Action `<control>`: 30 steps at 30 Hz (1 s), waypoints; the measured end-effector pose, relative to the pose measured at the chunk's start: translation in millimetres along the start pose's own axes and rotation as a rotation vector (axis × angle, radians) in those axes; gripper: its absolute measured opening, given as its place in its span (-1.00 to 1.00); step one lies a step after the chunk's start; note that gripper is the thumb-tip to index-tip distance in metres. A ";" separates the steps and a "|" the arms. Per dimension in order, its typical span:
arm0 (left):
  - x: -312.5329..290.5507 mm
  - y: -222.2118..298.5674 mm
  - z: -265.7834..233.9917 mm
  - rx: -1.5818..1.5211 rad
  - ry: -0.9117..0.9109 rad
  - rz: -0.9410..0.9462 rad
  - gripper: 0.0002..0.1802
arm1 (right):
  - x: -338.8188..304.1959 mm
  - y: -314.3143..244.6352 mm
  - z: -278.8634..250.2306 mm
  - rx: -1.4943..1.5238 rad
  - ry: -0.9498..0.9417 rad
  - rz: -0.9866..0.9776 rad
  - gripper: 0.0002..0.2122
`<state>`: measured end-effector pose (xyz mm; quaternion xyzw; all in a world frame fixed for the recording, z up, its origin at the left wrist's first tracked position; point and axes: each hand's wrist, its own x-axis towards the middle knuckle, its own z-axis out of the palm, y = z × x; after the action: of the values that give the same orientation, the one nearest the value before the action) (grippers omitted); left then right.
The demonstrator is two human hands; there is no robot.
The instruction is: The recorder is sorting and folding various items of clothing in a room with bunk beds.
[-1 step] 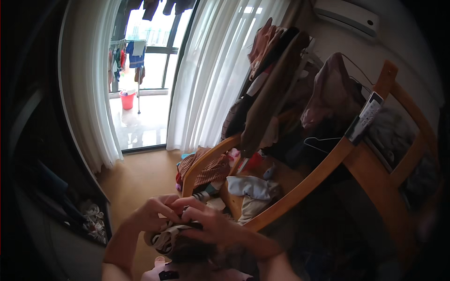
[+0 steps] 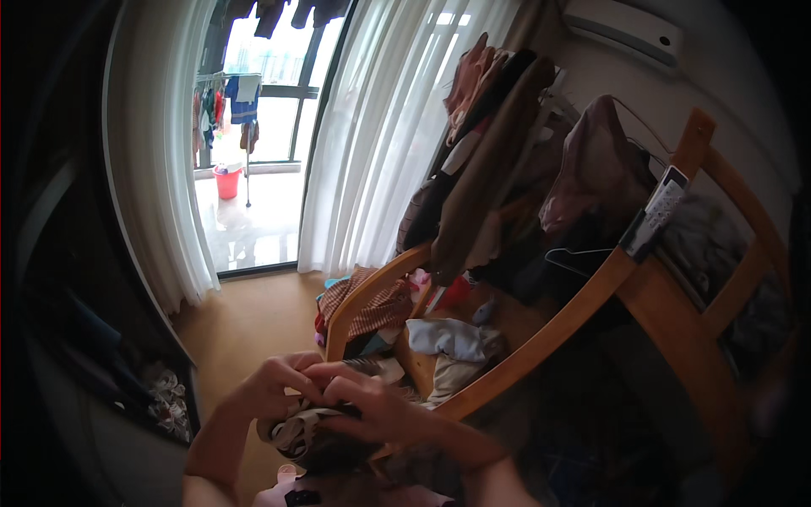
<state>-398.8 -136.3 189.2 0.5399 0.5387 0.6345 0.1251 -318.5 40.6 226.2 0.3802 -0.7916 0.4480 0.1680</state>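
Your left hand (image 2: 291,378) and right hand (image 2: 376,407) meet at the lower middle of the view, fingers bent inward; both grip the top of a cloth bundle (image 2: 297,433), pale looped strips on its left side, dark fabric on its right; it hangs in front of your body, above the floor (image 2: 232,334). The handling is, by judgement, under way: the bundle is gathered and held, not set down; how much remains to be done cannot be told, and your fingers hide the exact point of grip.

Around you: a wooden frame (image 2: 541,355) rises beside your right forearm and appears to limit room on that side; within it lie a pale cloth (image 2: 454,337) and a checked cloth (image 2: 365,304); above hang a long dark garment (image 2: 490,173) and a bare hanger (image 2: 579,253); white curtains (image 2: 384,144) and a red bucket (image 2: 227,183) stand well apart.
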 end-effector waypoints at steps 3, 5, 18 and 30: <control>4.6 8.4 4.9 -0.002 0.048 0.043 -0.92 | -8.6 13.0 5.4 0.141 -0.076 0.137 -0.78; 1.2 6.6 5.9 -0.073 0.179 -0.108 -0.84 | -11.8 22.0 5.5 -0.001 0.133 0.081 -0.76; 5.3 -23.6 23.0 0.259 0.161 -0.306 -0.24 | -22.4 63.3 8.4 -0.055 0.259 0.437 -0.79; 32.6 -23.4 3.6 0.187 0.283 -0.345 -0.81 | -42.2 101.7 -8.6 0.202 0.028 0.328 -0.79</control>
<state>-418.3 -101.1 187.4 0.3552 0.6915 0.6203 0.1043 -368.0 98.4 146.2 0.2548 -0.7917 0.5515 0.0645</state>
